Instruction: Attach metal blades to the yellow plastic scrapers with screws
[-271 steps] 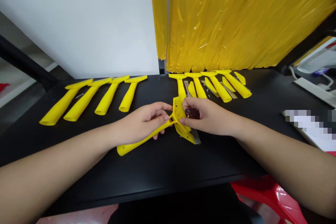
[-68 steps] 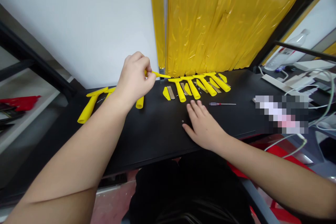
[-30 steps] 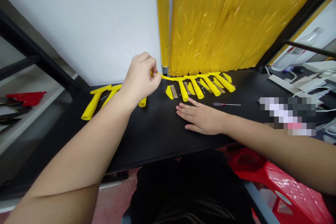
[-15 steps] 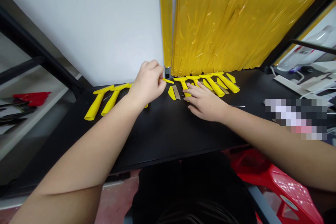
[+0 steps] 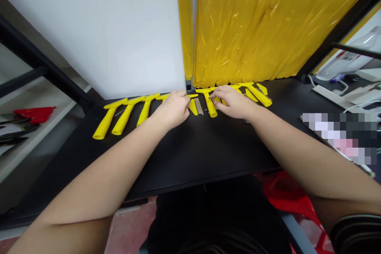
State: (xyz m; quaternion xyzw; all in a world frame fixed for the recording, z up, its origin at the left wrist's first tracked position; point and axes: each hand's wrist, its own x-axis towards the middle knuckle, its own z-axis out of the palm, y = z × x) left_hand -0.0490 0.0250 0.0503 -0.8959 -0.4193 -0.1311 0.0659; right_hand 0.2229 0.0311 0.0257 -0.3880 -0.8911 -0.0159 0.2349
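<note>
My left hand [image 5: 175,108] is closed, its fingers curled on a yellow T-shaped scraper whose head sticks out to the right of the knuckles. Most of that handle is hidden under the hand. Just right of it lie a small yellow plate [image 5: 193,107] and a flat metal blade [image 5: 198,106]. My right hand [image 5: 231,100] reaches over the row on the right with fingers bent and apart, beside a scraper with a round hollow handle [image 5: 211,105]. It partly covers the pieces beneath, and nothing shows clearly in its grasp.
Several yellow scrapers [image 5: 122,121] lie in a row at the left of the black table [image 5: 205,147]. Another scraper [image 5: 260,94] lies at the right. Behind stand a white panel [image 5: 119,35] and yellow plastic wrap [image 5: 238,27]. A red stool [image 5: 288,194] is below the right arm.
My left hand has come down toward the table with its scraper. My right hand has lifted slightly and shifted right, and its spread fingers have bent.
</note>
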